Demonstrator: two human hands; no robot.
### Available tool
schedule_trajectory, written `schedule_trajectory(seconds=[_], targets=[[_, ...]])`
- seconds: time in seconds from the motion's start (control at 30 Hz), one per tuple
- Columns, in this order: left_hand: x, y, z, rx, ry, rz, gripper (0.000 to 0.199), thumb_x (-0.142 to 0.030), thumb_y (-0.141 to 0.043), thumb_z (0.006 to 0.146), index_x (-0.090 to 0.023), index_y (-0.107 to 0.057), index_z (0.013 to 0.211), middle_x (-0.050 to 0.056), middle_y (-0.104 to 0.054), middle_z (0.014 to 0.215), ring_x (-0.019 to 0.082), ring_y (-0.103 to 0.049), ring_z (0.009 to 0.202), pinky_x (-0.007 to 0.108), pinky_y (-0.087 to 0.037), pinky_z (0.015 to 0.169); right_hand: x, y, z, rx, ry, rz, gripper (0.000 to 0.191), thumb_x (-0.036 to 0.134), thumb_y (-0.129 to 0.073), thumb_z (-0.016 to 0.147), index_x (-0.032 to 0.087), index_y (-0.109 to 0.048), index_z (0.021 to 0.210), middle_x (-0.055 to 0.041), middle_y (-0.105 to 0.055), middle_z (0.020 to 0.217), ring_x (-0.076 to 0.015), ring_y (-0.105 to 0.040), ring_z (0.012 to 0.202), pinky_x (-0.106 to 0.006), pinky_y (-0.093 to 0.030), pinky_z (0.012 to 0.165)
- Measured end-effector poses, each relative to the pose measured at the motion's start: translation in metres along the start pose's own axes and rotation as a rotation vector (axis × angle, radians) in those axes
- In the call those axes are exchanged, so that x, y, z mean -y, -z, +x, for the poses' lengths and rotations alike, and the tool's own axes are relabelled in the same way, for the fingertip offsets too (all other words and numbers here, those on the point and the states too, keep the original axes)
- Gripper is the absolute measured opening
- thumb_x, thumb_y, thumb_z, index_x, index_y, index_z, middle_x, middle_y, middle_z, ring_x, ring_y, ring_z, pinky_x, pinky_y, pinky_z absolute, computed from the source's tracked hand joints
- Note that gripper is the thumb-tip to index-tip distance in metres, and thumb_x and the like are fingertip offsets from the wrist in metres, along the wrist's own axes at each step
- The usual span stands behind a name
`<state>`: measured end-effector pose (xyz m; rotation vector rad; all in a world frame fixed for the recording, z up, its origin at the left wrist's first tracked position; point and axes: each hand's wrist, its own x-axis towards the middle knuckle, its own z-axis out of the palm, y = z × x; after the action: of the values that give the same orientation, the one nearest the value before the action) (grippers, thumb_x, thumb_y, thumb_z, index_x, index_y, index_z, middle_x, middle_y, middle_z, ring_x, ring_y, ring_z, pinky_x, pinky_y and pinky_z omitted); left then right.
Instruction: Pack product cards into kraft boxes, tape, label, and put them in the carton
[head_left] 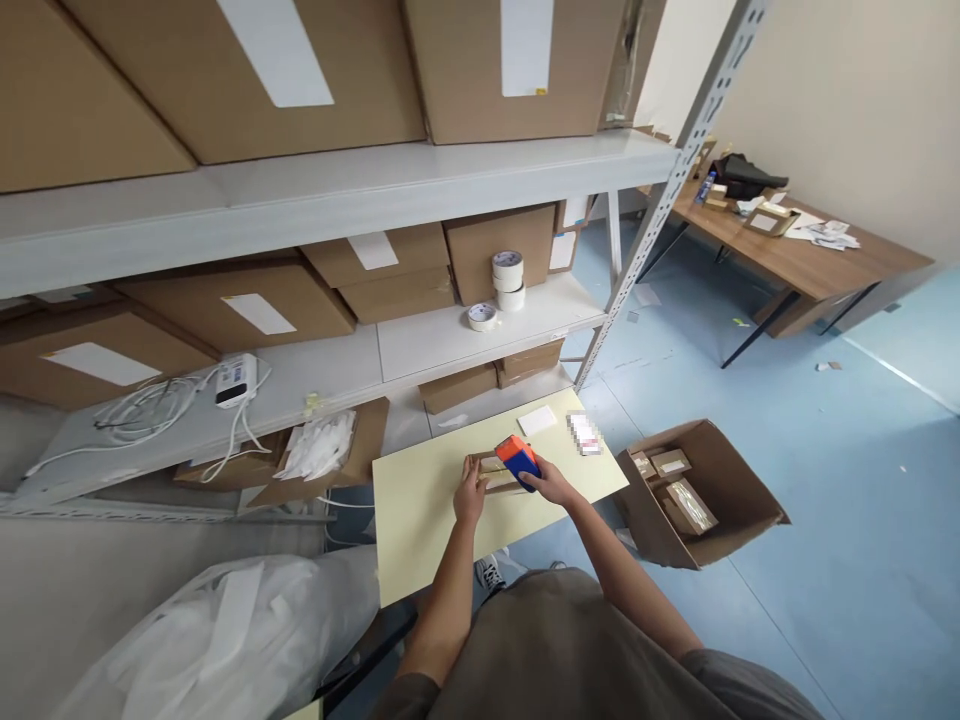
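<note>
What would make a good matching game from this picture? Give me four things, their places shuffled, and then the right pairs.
Things:
1. Orange-and-blue tool
2. Stack of white tape rolls
3. Large open carton
4. Cardboard box

Places:
A. On the blue floor, with small boxes inside
B. On the pale yellow tabletop, touched by the left hand
C. On a grey shelf
D. In the right hand

Right pairs: 1-D, 2-C, 3-A, 4-B
</note>
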<state>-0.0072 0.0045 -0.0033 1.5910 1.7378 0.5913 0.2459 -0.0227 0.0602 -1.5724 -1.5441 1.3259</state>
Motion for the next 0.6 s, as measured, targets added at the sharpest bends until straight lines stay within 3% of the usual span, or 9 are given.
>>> schedule_trajectory(seconds=[0.13,0.27,0.37,0.43,0.6], targets=[[0.008,0.002,-0.002,-0.045,-0.03,-0.146,0.059,-0.024,-0.065,0.092,-0.031,-0.058,0.15,0.004,-0.037,0.171,0.026,-0.05,0.149,0.036,-0.052,0.112,0.021,-0.021,0.022,0.025,-0.047,-0.136,0.05,0.065,-0.066,0.088,0.021,-0.068,0.112,-0.0085,-0.076,0.099,-0.0268,-0.069,0.088,-0.036,-0.052,0.08],[0.016,0.012,0.002,-0.11,-0.051,-0.236,0.041,-0.026,-0.062,0.093,-0.024,-0.071,0.133,0.011,-0.052,0.161,0.029,-0.051,0.147,0.044,-0.046,0.119,0.013,-0.024,0.027,0.058,-0.094,-0.166,0.049,0.066,-0.067,0.087,0.022,-0.069,0.111,-0.008,-0.076,0.1,-0.0271,-0.07,0.089,-0.035,-0.053,0.079],[0.015,0.029,0.012,-0.18,-0.008,-0.325,0.035,-0.037,-0.059,0.098,-0.02,-0.076,0.123,0.016,-0.066,0.144,0.03,-0.06,0.138,0.046,-0.046,0.119,0.006,-0.025,0.025,0.054,-0.123,-0.172,0.054,0.068,-0.066,0.086,0.022,-0.069,0.112,-0.0067,-0.076,0.099,-0.0269,-0.07,0.091,-0.035,-0.054,0.079],[0.008,0.039,0.021,-0.107,0.004,-0.469,0.04,-0.048,-0.06,0.097,-0.019,-0.077,0.121,0.016,-0.072,0.134,0.029,-0.067,0.128,0.045,-0.05,0.114,0.007,-0.026,0.023,0.043,-0.127,-0.183,0.056,0.07,-0.066,0.085,0.021,-0.07,0.112,-0.0066,-0.077,0.098,-0.0267,-0.069,0.091,-0.035,-0.054,0.079],[-0.02,0.055,0.04,0.268,-0.047,-0.693,0.058,-0.065,-0.074,0.083,-0.014,-0.081,0.111,0.016,-0.081,0.108,0.031,-0.075,0.109,0.043,-0.057,0.1,0.024,-0.024,0.018,0.049,-0.105,-0.239,0.054,0.068,-0.065,0.085,0.02,-0.071,0.109,-0.0056,-0.076,0.096,-0.0247,-0.069,0.087,-0.032,-0.053,0.078]])
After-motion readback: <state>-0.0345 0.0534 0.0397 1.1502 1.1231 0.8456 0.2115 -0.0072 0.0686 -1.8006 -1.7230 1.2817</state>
